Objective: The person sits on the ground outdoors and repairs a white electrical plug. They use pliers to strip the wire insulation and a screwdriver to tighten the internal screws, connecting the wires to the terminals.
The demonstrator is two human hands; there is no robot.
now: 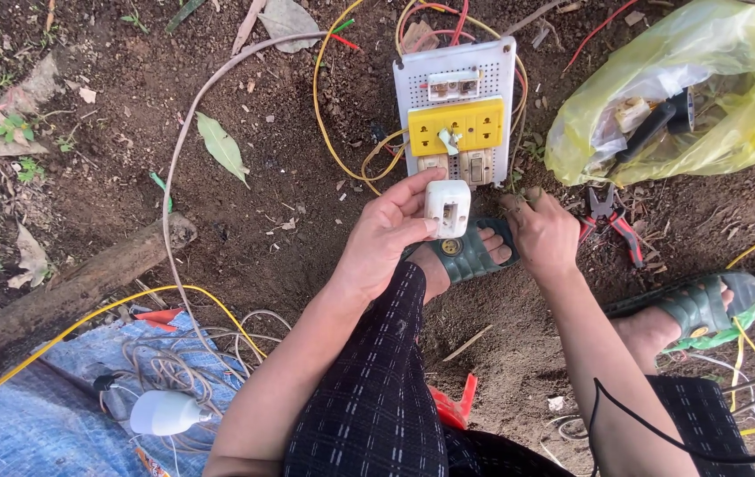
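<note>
Two bare hands work over dirt. Her left hand point(386, 231) pinches a small white socket block point(447, 208) just below the white perforated board point(454, 110); the right hand point(543, 231) curls loosely near red-handled pliers point(611, 221).

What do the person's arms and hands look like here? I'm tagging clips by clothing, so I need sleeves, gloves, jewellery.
Both arms are bare from the frame edge to the fingertips: no sleeves, gloves, watch or bracelets show. No rings can be made out on the left hand or the right hand. A thin black cable crosses the right forearm. Lower down, dark checked trousers and green sandals are worn.
</note>
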